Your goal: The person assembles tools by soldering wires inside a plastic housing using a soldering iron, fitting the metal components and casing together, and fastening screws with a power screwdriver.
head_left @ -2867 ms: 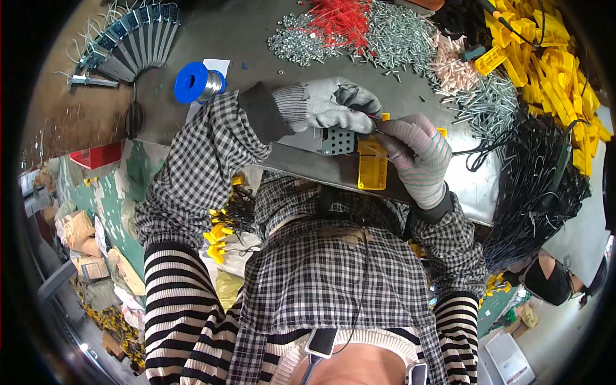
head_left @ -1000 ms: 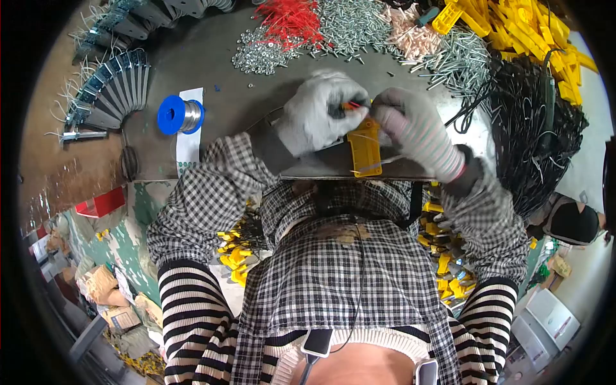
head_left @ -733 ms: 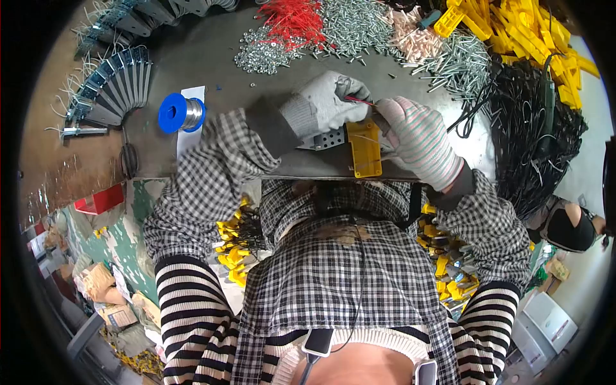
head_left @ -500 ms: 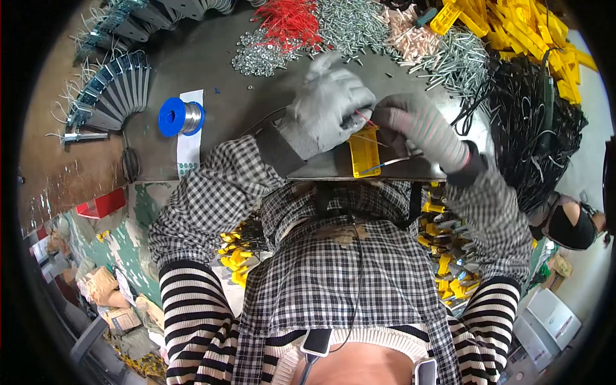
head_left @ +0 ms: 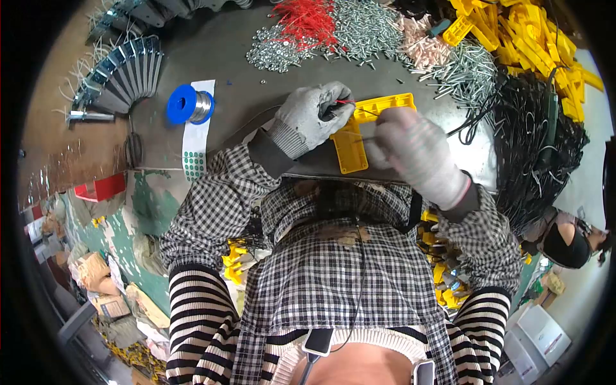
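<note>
Yellow case (head_left: 350, 154), one leg toward the near edge of the bench (head_left: 237, 99), lies between left hand (head_left: 314, 117), pinching red wire (head_left: 345, 101), and right hand (head_left: 420, 157), grip too blurred to tell.

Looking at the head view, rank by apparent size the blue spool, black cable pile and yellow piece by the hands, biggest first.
1. Black cable pile
2. Yellow piece, partly hidden
3. Blue spool

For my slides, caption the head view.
Gloved left hand holds a red wire by a yellow casing; blurred right hand nearby.
</note>
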### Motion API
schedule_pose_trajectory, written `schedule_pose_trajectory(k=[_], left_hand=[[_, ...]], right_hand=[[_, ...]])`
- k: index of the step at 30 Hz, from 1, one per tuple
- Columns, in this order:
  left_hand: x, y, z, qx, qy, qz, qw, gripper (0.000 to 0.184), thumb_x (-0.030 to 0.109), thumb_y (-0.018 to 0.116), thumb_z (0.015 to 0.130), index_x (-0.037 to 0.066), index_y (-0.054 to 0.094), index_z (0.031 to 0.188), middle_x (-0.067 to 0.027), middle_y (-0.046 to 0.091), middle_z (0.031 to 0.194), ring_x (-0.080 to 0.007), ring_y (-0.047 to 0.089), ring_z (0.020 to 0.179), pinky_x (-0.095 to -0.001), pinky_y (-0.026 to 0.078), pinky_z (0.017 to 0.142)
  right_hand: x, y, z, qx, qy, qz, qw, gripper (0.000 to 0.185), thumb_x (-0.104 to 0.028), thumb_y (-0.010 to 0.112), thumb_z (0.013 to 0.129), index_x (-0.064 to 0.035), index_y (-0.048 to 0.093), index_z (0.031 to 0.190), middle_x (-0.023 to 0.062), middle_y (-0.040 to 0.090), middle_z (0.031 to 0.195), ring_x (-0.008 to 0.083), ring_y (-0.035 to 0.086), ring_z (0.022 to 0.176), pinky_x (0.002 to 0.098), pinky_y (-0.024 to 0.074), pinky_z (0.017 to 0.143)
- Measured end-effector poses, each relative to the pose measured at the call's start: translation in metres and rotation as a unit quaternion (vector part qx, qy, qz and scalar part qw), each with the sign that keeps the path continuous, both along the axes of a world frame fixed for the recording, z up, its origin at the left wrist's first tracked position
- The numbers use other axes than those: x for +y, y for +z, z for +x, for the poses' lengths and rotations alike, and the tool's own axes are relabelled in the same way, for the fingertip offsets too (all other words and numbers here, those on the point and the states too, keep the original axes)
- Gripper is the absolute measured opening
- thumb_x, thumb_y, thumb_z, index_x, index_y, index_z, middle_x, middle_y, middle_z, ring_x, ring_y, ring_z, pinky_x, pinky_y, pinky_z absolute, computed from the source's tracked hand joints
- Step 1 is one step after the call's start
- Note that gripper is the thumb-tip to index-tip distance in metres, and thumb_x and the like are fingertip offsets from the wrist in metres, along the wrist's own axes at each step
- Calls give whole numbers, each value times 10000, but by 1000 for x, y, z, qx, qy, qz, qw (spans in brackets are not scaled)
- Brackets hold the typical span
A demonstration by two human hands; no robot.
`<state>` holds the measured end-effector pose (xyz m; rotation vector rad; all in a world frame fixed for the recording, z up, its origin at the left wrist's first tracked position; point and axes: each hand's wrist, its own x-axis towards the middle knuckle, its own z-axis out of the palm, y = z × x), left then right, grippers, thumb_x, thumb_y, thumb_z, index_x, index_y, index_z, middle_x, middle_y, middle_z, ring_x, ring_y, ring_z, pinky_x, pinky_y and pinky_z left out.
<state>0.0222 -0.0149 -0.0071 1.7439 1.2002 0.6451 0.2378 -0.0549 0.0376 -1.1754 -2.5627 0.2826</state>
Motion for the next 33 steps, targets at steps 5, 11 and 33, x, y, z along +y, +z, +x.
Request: schedule_pose_trajectory(k=[5, 11, 33], left_hand=[[-1, -1, 0, -27, 9, -17, 999, 147, 124, 629, 909, -4, 615, 981, -36, 630, 839, -39, 543, 802, -226, 482, 739], [-13, 7, -7, -18, 15, 316, 949, 154, 79, 713, 805, 64, 673, 953, -79, 671, 1109, -235, 631, 1024, -383, 462, 948], [-15, -3, -12, 43, -43, 244, 968, 111, 68, 727, 744, 83, 697, 850, -37, 588, 1317, -274, 464, 1283, -452, 307, 1101]], right_hand=[[-9, 0, -11, -5, -69, -102, 992, 166, -159, 659, 809, -84, 580, 934, 105, 626, 890, 295, 652, 751, 395, 519, 618], [-4, -24, -9, -57, -40, -52, 996, 162, -164, 656, 789, -96, 598, 925, 89, 622, 842, 282, 653, 755, 404, 517, 605], [6, -26, -17, 131, 1, 61, 989, 262, -80, 732, 663, -89, 650, 912, 36, 649, 987, 249, 602, 816, 364, 508, 717]])
